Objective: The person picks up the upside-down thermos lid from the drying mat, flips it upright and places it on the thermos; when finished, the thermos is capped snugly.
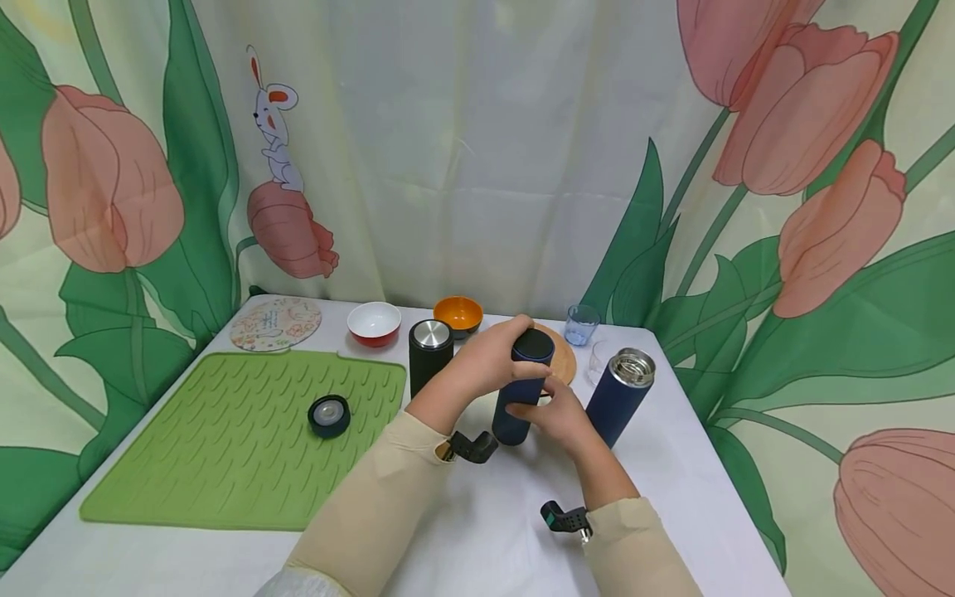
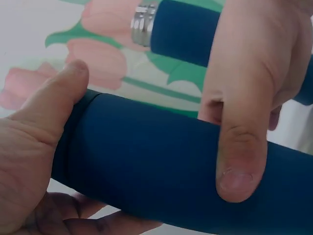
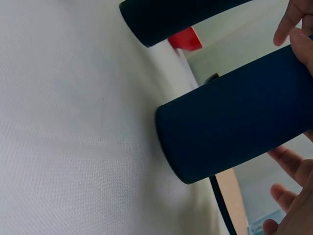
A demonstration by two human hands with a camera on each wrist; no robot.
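Both hands hold a dark blue thermos bottle (image 1: 511,424) in the middle of the table. My left hand (image 1: 488,356) grips it at the top, thumb and fingers around the black lid (image 1: 534,343). Lower down, my right hand (image 1: 558,410) grips the body, its thumb lying along the side in the left wrist view. In the right wrist view the bottle's base is close over the white cloth. A second blue bottle (image 1: 618,406), lidless with a bare steel mouth, stands to the right. To the left is a black bottle (image 1: 430,365) with a silver-topped lid.
A loose black lid (image 1: 328,416) lies on a green drying mat (image 1: 224,448) at left. Toward the back are a floral round mat (image 1: 276,323), a red-and-white bowl (image 1: 375,322), an orange bowl (image 1: 458,313), a wooden round board (image 1: 563,361) and a glass (image 1: 581,325).
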